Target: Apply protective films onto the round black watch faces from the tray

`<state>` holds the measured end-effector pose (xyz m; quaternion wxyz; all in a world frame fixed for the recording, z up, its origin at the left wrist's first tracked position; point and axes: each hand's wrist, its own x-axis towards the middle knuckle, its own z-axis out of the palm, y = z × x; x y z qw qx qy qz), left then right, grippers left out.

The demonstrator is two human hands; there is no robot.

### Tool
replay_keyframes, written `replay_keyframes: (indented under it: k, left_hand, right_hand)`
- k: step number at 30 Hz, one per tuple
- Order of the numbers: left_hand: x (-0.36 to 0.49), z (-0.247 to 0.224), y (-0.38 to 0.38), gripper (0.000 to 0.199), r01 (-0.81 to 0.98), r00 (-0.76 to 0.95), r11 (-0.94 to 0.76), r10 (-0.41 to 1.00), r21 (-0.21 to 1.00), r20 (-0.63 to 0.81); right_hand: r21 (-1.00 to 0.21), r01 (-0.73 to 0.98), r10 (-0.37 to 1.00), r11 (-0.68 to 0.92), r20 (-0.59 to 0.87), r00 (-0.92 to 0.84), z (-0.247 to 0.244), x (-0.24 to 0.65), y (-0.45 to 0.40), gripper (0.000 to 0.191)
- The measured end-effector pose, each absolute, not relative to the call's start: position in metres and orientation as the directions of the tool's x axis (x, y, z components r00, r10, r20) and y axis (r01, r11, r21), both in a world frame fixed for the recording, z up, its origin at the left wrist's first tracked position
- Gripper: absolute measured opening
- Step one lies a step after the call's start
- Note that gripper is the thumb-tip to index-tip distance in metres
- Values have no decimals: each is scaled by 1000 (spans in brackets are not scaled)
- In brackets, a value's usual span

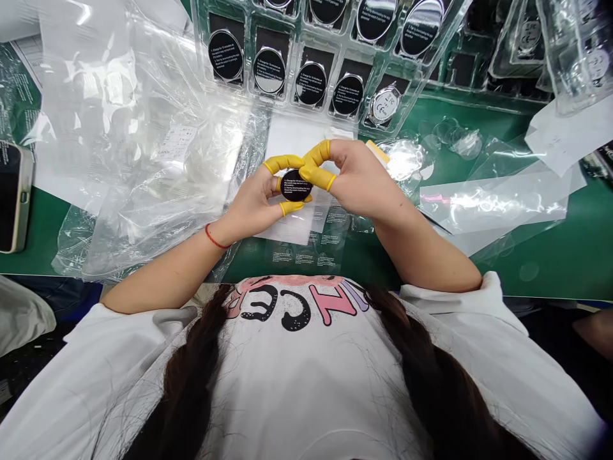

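Note:
My left hand (262,197), with yellow finger cots on its fingertips, grips a round black smartwatch (296,185) by its edges. White printed text covers the watch's face, which is turned up towards me. At the watch's upper right rim, the thumb and forefinger of my right hand (342,169) are pinched together, also in yellow cots. Whatever lies between those two fingertips is hidden. Beneath both hands are white paper (287,137) and a clear sheet of printed round film stickers (306,249).
A clear plastic tray (292,105) of watches spans the back, one lying back side up (384,104). Plastic bags (158,147) cover the left, beside a phone (14,198). Clear film sheets (498,201) and peeled round films (460,137) lie right. More trays (522,38) stand back right.

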<state>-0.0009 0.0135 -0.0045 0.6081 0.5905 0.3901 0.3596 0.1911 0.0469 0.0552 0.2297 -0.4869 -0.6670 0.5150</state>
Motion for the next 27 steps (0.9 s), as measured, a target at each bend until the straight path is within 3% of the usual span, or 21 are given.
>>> replay_keyframes:
  k: [18, 27]
  left_hand:
    - [-2, -10, 15, 66, 8, 457, 32, 889, 999, -32]
    - [-2, -14, 15, 70, 14, 471, 81, 879, 997, -78]
  right_hand:
    - [-900, 436, 895, 19, -179, -408, 52, 191, 48, 40]
    - [-900, 435, 893, 19, -181, -412, 49, 191, 48, 32]
